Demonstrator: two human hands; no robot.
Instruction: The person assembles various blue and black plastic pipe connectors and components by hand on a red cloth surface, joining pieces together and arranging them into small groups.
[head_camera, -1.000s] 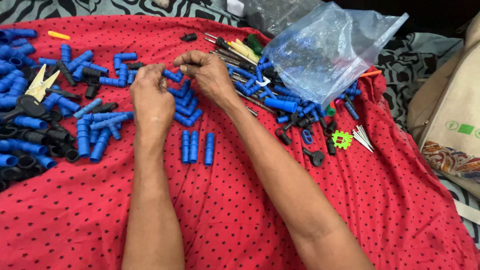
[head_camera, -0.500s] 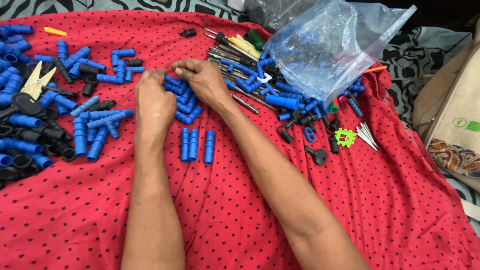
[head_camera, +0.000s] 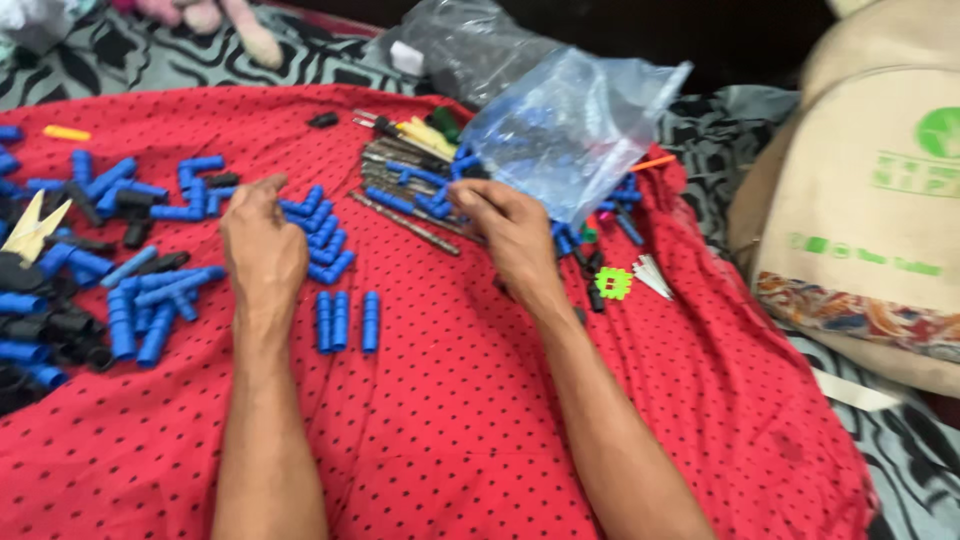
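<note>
My left hand (head_camera: 262, 245) hovers with curled fingers at the left edge of a cluster of short blue connectors (head_camera: 322, 228); blur hides whether it holds one. My right hand (head_camera: 505, 235) reaches to the right, fingertips down among blue pieces (head_camera: 425, 195) and thin metal rods (head_camera: 405, 222) at the mouth of a clear plastic bag (head_camera: 575, 125). What its fingers grip is unclear. Three blue tubes (head_camera: 345, 320) lie side by side between my forearms on the red star-patterned cloth (head_camera: 450, 430).
A heap of blue and black fittings (head_camera: 90, 300) and a cream clip (head_camera: 30, 228) lie at the left. A green toothed piece (head_camera: 613, 283) and white pins (head_camera: 655, 275) sit right of my right hand. A beige fabric bag (head_camera: 870, 200) stands at the right edge.
My hands, joined over the blue cluster before, have parted. The right hand moved right to the pile by the bag; the left stayed. The view has shifted rightward and blurred.
</note>
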